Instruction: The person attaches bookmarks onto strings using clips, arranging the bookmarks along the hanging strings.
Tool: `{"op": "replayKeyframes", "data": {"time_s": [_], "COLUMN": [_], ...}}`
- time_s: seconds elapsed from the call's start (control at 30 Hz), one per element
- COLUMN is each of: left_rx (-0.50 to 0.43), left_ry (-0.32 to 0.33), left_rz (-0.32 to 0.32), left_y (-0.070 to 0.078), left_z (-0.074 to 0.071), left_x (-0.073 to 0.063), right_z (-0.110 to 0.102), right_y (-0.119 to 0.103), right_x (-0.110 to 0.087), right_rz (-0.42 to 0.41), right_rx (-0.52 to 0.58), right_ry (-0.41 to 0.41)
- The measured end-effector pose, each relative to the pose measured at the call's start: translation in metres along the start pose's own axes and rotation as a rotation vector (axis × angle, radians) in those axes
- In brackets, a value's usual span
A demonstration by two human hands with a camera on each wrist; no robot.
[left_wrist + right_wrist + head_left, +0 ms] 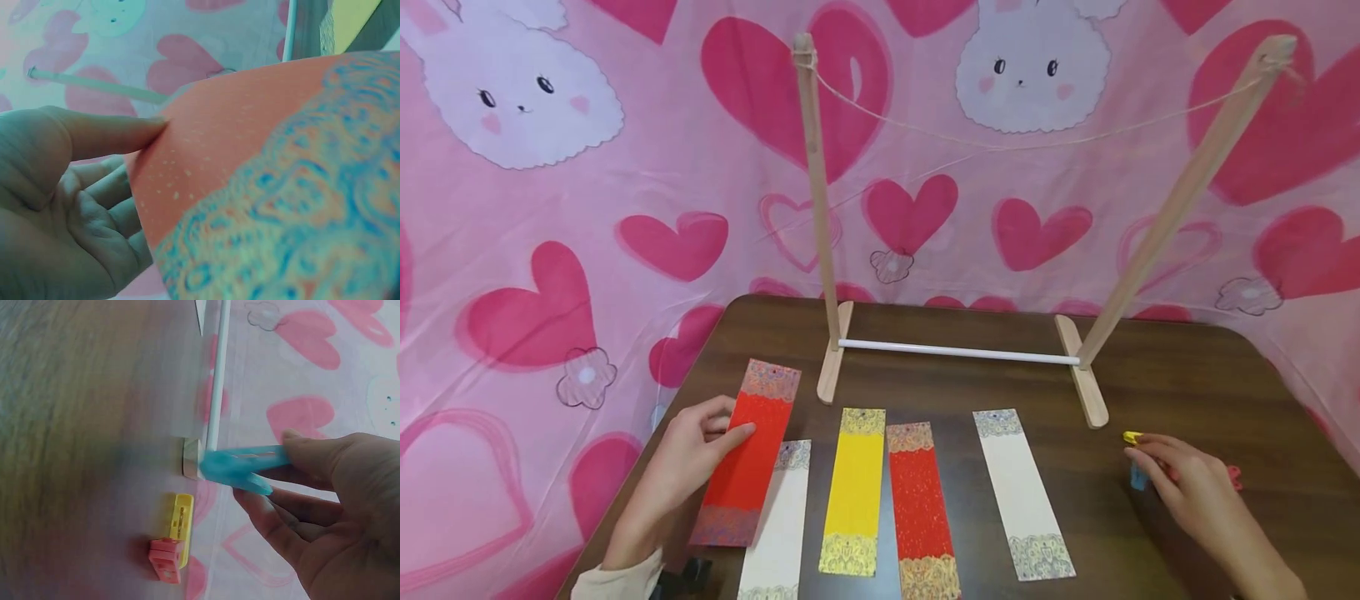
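Observation:
Pinched between its thumb and fingers, my left hand [688, 450] holds a red paper strip [741, 467] with purple-blue patterned ends. The strip is raised and overlaps a white strip [775, 533] on the table. In the left wrist view the thumb of the left hand [69, 187] presses on the strip's face, the fingers behind it. On the right, my right hand [1191, 487] pinches a blue clothespin [244, 464] by its handle ends, as the right wrist view shows. A yellow clothespin [182, 519] and a pinkish-red clothespin [165, 559] lie beside each other on the tabletop.
A wooden frame [822, 217] with a white rod [955, 352] stands at the back, a string [1000, 148] sagging between its posts. Along the front lie a yellow strip [853, 487], a red strip [919, 504] and another white strip [1021, 492]. Behind hangs a heart-patterned cloth [677, 242].

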State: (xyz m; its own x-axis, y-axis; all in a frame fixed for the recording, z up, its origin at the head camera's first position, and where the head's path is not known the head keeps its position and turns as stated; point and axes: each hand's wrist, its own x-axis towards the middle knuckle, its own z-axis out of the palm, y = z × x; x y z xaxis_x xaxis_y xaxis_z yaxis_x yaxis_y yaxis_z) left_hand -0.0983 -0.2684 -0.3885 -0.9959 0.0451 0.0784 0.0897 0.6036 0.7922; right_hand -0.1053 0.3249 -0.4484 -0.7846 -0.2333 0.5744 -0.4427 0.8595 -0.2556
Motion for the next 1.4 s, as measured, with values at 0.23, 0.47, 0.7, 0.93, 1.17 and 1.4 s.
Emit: {"op": "replayKeyframes", "data": {"time_s": [0.23,0.47,0.7,0.93,1.17,1.4], "left_rx": [-0.082,-0.080,-0.072,-0.079,-0.116,-0.132], "left_ry": [0.025,0.032,0.065,0.090,0.083,0.101], "left_rz": [0.042,0.078,0.119,0.172,0.195,0.251], "left_y": [0.006,0.014,0.019,0.025,0.033,0.040], "left_z": [-0.004,-0.008,-0.012,-0.016,-0.019,-0.019], "left_x": [0.001,0.005,0.009,0.016,0.019,0.022], "right_z": [-0.009,-0.018,-0.021,-0.025,-0.024,-0.031], "right_y": [-0.004,-0.015,-0.025,-0.028,-0.028,-0.038], "right_x": [0.001,0.011,0.020,0.026,0.025,0.030], "right_rz": [-0.023,-0.015,-0.006,0.019,0.000,0.012], "right_rx": [-0.005,0.028,0.074,0.096,0.149,0.207], "right_ry": [-0.025,-0.015,-0.003,0.051,0.108,0.095]}}
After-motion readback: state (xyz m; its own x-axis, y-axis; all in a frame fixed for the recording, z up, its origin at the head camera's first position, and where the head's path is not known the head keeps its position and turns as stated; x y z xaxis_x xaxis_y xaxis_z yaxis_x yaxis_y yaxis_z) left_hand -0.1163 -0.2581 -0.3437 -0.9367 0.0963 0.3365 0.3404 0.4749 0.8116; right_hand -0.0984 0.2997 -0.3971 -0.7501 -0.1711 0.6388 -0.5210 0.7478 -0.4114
